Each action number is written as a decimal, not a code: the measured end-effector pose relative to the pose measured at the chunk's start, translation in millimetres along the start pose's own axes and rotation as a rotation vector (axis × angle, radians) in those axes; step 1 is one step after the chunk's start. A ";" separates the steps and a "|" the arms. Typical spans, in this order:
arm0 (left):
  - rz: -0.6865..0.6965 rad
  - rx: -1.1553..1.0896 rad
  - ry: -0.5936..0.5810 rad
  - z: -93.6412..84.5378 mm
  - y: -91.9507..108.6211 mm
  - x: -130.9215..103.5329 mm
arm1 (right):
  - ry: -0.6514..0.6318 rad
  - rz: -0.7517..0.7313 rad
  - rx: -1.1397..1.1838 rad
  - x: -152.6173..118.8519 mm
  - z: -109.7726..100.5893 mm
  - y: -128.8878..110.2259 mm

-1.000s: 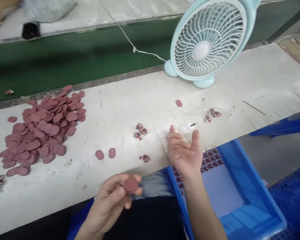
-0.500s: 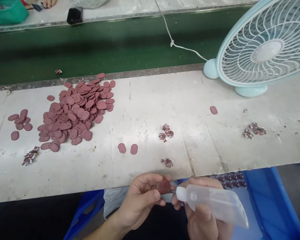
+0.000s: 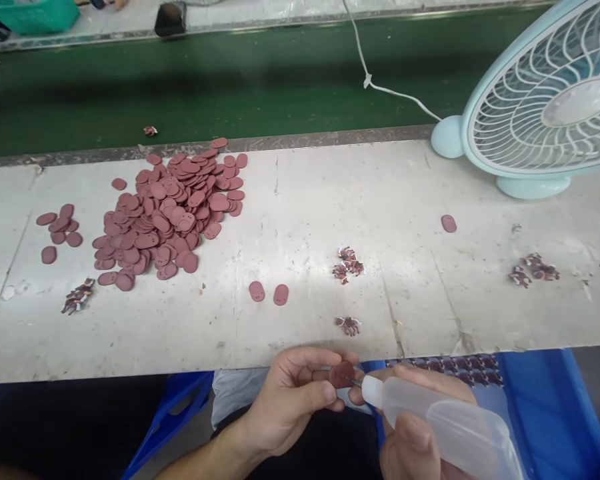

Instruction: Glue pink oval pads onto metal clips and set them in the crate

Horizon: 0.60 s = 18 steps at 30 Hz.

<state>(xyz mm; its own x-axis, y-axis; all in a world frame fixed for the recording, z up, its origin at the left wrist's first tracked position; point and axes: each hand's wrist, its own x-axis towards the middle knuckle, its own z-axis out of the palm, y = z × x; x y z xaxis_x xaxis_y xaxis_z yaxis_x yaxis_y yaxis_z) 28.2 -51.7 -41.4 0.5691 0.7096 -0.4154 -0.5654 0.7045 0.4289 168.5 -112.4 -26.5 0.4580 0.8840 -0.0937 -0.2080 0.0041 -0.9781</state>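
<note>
Between the thumb and fingers of my left hand [image 3: 295, 400] is a small dark-red oval disc [image 3: 341, 375], held just off the table's front edge. My right hand [image 3: 415, 440] is wrapped round a translucent squeeze bottle [image 3: 445, 417] with a white cap and a thin metal tip. The bottle lies tilted, its tip at the right side of the disc; whether it touches is too small to tell. Two loose oval discs with small holes, one of them a disc [image 3: 281, 295], lie on the table beyond my hands. Close by is a small brown figurine [image 3: 349, 325].
A big pile of discs [image 3: 165, 220] covers the table's left part, with a smaller disc group [image 3: 59, 227] beside it. Figurine clusters [image 3: 347, 265] lie further right. A light-blue fan [image 3: 535, 187] stands at the back right. A blue bin [image 3: 545, 407] with rows of figurines sits below the edge.
The view has shifted, so the table's things appear a little further right. My hands keep their grips; the bottle's tip stays at the disc, and the disc appears slightly turned.
</note>
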 end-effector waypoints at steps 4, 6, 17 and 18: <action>-0.007 0.000 -0.011 0.3 0.2 -0.9 | 0.139 -0.161 -0.079 4.3 8.7 -0.2; -0.012 0.004 -0.011 0.4 0.3 -1.0 | 0.094 -0.162 -0.051 8.3 13.4 -4.8; -0.022 0.024 -0.003 1.9 1.3 -2.1 | 0.059 -0.076 -0.027 10.4 11.4 -18.9; -0.025 0.025 -0.003 2.4 1.6 -2.3 | 0.038 -0.067 -0.017 11.0 9.7 -19.4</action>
<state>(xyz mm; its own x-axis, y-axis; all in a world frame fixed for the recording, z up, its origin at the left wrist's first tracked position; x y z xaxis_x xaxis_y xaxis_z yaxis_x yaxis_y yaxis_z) 27.4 -52.3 -37.8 0.5846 0.6918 -0.4239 -0.5361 0.7215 0.4382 169.2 -98.2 -6.7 0.5027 0.8638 -0.0345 -0.1610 0.0543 -0.9855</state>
